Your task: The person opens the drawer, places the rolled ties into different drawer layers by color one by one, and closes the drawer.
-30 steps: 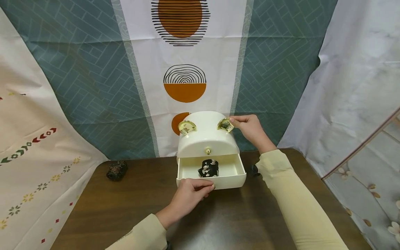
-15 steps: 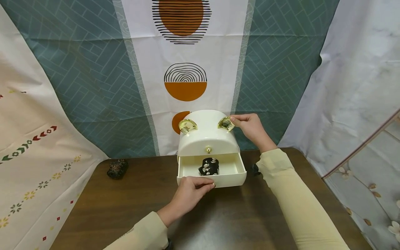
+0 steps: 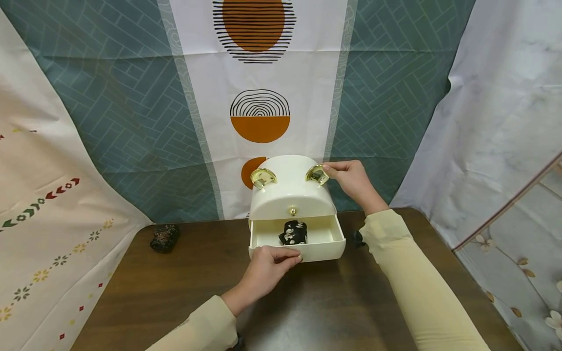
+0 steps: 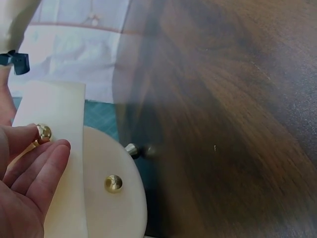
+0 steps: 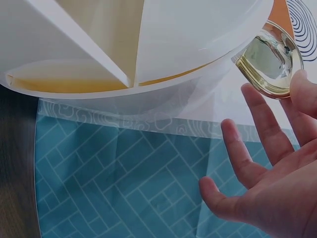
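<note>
Resting on the dark wooden table (image 3: 175,292), the glossy cream plastic dome-topped box (image 3: 290,190) looks light, rigid and slippery. Its open drawer (image 3: 322,247) is pinched at the front lip by the left hand (image 3: 268,268); the right hand (image 3: 351,180) pinches the gold ear-shaped handle (image 3: 317,174). A black floral roll (image 3: 294,233) lies just beyond the left fingertips. The drawer's small gold knob (image 4: 43,132), against the fingers, is shown only by the left wrist view.

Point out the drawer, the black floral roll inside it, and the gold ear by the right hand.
drawer (image 3: 322,251), head view, front panel.
black floral roll (image 3: 294,232), head view, its middle.
gold ear (image 3: 315,174), head view, its face.
</note>
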Motion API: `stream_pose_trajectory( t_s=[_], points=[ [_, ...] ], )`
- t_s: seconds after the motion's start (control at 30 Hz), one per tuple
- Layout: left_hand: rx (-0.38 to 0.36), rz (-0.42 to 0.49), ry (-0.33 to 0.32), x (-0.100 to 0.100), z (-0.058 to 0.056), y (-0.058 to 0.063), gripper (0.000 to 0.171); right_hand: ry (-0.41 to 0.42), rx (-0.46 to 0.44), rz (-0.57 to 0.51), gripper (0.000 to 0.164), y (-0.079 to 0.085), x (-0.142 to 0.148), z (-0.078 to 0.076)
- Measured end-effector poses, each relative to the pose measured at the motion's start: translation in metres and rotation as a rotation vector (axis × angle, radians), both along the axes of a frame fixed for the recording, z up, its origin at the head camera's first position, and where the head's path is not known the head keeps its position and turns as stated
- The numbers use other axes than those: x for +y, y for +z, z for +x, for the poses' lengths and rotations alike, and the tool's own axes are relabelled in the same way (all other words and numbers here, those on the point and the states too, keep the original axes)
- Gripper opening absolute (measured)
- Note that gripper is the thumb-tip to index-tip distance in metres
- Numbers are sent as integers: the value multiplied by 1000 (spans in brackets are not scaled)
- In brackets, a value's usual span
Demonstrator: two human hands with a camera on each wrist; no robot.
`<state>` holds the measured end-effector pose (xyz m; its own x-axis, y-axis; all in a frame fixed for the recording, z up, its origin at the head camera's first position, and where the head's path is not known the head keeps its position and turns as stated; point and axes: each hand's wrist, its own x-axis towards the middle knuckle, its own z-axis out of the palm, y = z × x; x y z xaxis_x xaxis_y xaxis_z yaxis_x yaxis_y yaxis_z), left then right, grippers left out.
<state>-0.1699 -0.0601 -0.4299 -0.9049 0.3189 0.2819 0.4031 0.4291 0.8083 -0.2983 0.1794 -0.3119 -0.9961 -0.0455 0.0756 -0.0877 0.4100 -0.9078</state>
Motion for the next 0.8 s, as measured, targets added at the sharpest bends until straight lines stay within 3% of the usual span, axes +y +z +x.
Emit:
stream_pose_trajectory(
  t_s=[0.5,0.8],
  points=[
    [-73,35,3,1,-11,-1,13,-3,10,7,38,1,0,-1],
    [-206,189,-39,0,-11,-9,15,4,-3,4,38,1,0,0]
  ],
)
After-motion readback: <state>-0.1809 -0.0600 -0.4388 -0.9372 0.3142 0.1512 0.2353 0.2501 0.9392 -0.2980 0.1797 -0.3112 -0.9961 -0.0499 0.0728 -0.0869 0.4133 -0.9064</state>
